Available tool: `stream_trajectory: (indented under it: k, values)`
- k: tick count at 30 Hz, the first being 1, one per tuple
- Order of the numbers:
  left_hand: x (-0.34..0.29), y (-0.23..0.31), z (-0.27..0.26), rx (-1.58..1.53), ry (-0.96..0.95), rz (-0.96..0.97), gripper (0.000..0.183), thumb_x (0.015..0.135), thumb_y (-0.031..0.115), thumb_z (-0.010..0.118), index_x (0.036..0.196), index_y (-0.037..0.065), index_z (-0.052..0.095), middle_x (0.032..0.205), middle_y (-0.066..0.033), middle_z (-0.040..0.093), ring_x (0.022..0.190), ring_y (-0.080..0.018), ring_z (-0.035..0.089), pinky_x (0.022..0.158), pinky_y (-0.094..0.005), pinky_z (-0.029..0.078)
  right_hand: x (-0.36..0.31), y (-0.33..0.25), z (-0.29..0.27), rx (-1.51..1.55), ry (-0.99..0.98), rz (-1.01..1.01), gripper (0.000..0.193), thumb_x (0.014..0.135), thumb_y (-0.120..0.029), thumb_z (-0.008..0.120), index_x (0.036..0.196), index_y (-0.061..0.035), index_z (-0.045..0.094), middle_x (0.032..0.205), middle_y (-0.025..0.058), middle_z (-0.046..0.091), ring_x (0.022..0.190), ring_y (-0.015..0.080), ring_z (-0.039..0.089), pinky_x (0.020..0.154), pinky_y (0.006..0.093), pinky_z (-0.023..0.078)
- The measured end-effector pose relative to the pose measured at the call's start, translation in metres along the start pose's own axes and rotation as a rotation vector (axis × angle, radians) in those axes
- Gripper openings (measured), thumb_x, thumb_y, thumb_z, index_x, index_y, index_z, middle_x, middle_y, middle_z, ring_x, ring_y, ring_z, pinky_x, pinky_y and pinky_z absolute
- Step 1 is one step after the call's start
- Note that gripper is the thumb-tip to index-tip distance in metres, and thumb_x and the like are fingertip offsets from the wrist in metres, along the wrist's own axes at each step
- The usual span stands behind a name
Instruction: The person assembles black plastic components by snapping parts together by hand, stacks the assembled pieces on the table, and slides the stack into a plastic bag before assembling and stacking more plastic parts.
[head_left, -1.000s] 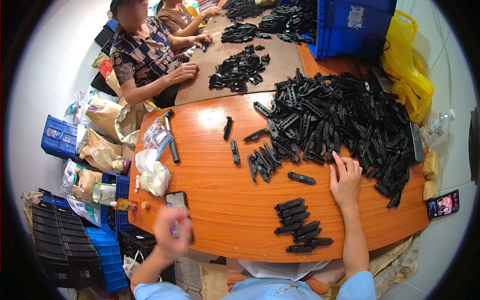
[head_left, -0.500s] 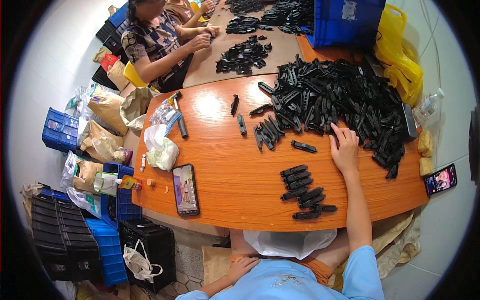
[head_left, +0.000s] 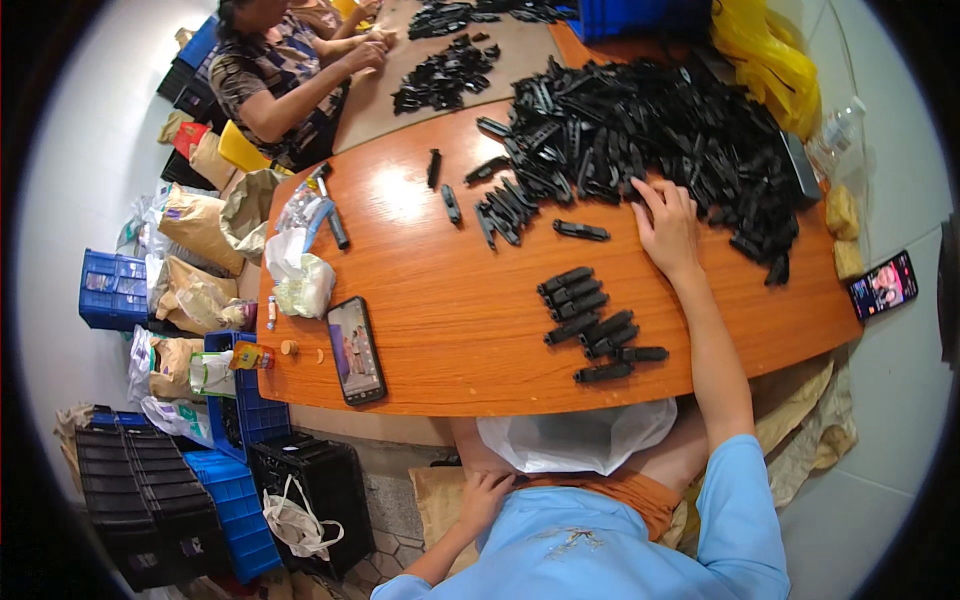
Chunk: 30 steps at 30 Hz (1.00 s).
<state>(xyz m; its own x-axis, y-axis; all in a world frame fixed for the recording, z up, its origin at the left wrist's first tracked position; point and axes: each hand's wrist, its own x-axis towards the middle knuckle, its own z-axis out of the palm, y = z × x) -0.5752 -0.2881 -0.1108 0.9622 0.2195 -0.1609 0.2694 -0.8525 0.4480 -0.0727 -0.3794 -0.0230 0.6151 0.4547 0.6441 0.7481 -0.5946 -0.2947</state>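
Resting on the thigh at six o'clock, my left hand (head_left: 487, 497) has its fingers loosely straightened beside the blue shirt (head_left: 600, 550); I cannot tell whether anything lies under its palm. A white plastic bag (head_left: 575, 440) sits over the lap at five o'clock, just below the edge of the wooden table (head_left: 470, 310). On the tabletop I see a phone (head_left: 356, 350) at eight o'clock, its screen lit, and a short stack of black parts (head_left: 577, 305) at three o'clock, laid roughly side by side.

At two o'clock my right hand (head_left: 666, 228) reaches to the near edge of a big heap of black plastic pieces (head_left: 640, 135). Its fingers are slightly bent, tips against the heap; I cannot tell whether they grip a piece. One loose piece (head_left: 581, 230) lies near that hand, on its nine o'clock side, and a small cluster (head_left: 505, 212) lies at twelve o'clock.

Farther off I have a hammer (head_left: 338, 228) at ten o'clock, a second pile (head_left: 445, 75) on the brown surface toward twelve, a co-worker (head_left: 285, 90) seated at eleven, and a yellow bag (head_left: 775, 75) between one and two.
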Motion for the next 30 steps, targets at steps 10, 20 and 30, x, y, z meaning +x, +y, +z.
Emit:
stream_trajectory:
  k: [10,20,30]
  values:
    - [0.029,0.030,-0.106,-0.221,0.345,0.305,0.037,0.070,-0.003,0.076,0.105,0.004,0.066,0.098,-0.0125,0.062,0.085,-0.0262,0.063,0.072,-0.0332,0.054,-0.019,-0.068,-0.012,0.850,-0.455,-0.070,0.020,0.090,-0.018,0.062,0.103,-0.0049,0.069,0.103,0.0100,0.065,0.104,0.0266,0.059,0.092,0.0388,0.044]
    - [0.252,0.050,-0.185,-0.643,0.860,0.286,0.021,0.090,-0.003,0.060,0.112,-0.003,0.061,0.107,-0.0100,0.056,0.089,-0.0142,0.060,0.073,-0.0251,0.050,-0.063,-0.113,-0.021,0.565,-0.279,0.021,0.017,0.086,-0.020,0.063,0.095,-0.0063,0.068,0.098,0.0057,0.067,0.099,0.0252,0.059,0.091,0.0382,0.042]
    - [0.352,0.038,-0.143,-0.616,0.425,0.349,0.021,0.084,0.008,0.069,0.105,0.003,0.070,0.102,-0.0107,0.065,0.082,-0.0216,0.065,0.067,-0.0284,0.052,-0.043,-0.094,-0.028,0.516,-0.096,0.201,0.025,0.089,-0.017,0.062,0.109,-0.0022,0.064,0.103,0.0141,0.066,0.098,0.0301,0.061,0.087,0.0393,0.046]
